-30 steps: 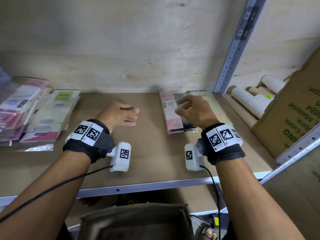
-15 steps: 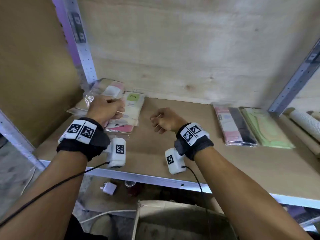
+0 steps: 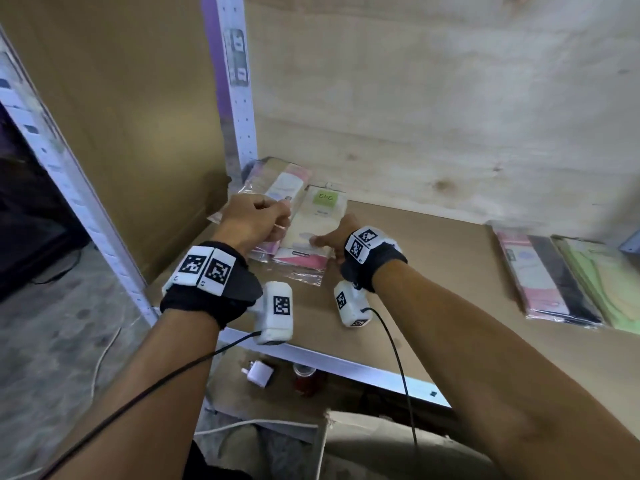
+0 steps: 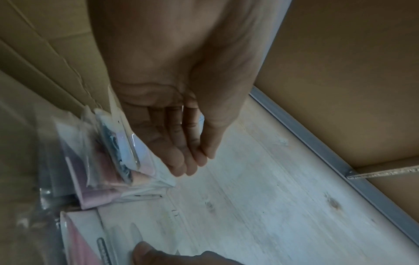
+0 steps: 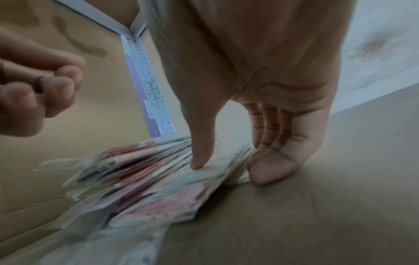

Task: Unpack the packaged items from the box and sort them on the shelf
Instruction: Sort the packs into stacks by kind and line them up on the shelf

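A fanned pile of flat plastic packets (image 3: 298, 237), pink and cream, one with a green label (image 3: 327, 198), lies in the shelf's back left corner. My left hand (image 3: 258, 218) hovers over the pile's left part with its fingers curled (image 5: 34, 89); nothing shows in it, and tilted packets (image 4: 118, 148) lean beside it. My right hand (image 3: 329, 239) holds the pile's right edge: the thumb (image 5: 199, 152) presses on top, the fingers bend down along the side onto the board. The brown box (image 3: 381, 445) sits below the shelf, its inside hidden.
A second row of packets, pink-black (image 3: 540, 278) and green (image 3: 602, 289), lies at the shelf's right. A grey perforated upright (image 3: 235, 98) and a cardboard wall close the left side. A white plug (image 3: 259, 372) and a red can (image 3: 304, 375) sit below the shelf's metal edge (image 3: 346, 362).
My right hand left the right row, crossed the shelf and now holds the left pile's edge. My left hand moved onto the left pile. The view swung left.
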Demonstrator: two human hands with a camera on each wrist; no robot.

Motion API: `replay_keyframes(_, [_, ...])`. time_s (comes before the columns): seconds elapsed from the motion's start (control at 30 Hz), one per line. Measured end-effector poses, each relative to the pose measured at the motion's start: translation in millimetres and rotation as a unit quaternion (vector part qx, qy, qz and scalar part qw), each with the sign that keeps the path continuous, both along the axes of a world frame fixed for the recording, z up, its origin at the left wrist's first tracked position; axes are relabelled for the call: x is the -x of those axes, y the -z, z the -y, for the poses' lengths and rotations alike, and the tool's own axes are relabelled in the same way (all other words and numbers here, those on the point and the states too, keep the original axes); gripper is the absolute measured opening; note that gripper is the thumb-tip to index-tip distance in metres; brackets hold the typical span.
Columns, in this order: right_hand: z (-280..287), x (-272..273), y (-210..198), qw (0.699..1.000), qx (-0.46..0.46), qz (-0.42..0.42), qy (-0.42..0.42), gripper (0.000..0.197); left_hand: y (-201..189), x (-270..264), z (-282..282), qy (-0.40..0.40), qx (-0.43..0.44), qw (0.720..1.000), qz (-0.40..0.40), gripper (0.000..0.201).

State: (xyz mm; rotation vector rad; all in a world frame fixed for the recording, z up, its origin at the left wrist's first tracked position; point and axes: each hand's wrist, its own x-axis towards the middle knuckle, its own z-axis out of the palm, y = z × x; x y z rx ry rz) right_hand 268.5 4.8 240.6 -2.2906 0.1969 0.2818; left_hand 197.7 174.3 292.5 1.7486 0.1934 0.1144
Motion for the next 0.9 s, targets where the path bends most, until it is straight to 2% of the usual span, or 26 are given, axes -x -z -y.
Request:
replay_keyframes(0.07, [3,-1,2,1.0,-0.023,-0.007,0.004,0.094,-1,-1,3,0.004,0.017,1.0,0.0,0.019])
replay_keyframes(0.13, [10,-1,3,1.0,-0.007,-0.022,0.004,0.087,0,-2,7,0.004,0.019,1.0,-0.002,0.02])
replay_keyframes(0.23, [24,3,-1,0.999,0.013,-0.041,-0.008,0.069,0,-1,15,0.008,0.024,1.0,-0.002,0.022])
replay_keyframes(0.3, [35,11,-5,0.999,0.0,-0.049,-0.023,0.048,0,0,23,0.012,0.031,0.999,-0.004,0.021])
replay_keyframes(0.4, [60,32,-12,0.994,-0.088,-0.049,-0.03,0.019,2,-2,36,0.004,0.061,0.998,0.001,0.013])
replay_keyframes(0.47, [80,50,-18,0.988,-0.153,-0.027,-0.017,0.013,6,-5,46,0.008,0.05,0.999,-0.01,0.01])
replay_keyframes(0.6, [122,88,-37,0.979,-0.202,0.007,-0.005,0.017,17,-5,75,0.081,0.064,0.991,-0.085,0.038])
replay_keyframes(0.7, [153,111,-49,0.981,-0.183,0.055,0.007,0.013,20,4,103,0.153,0.124,0.973,-0.125,0.066])
replay_keyframes(0.77, [171,123,-55,0.983,-0.157,0.093,0.012,0.013,17,10,121,0.207,0.181,0.954,-0.121,0.072])
replay_keyframes(0.83, [187,134,-58,0.986,-0.103,0.128,0.001,0.022,14,13,138,0.248,0.241,0.932,-0.109,0.075])
replay_keyframes(0.9, [199,144,-59,0.985,-0.029,0.167,-0.036,0.023,11,15,153,0.264,0.282,0.915,-0.113,0.093])
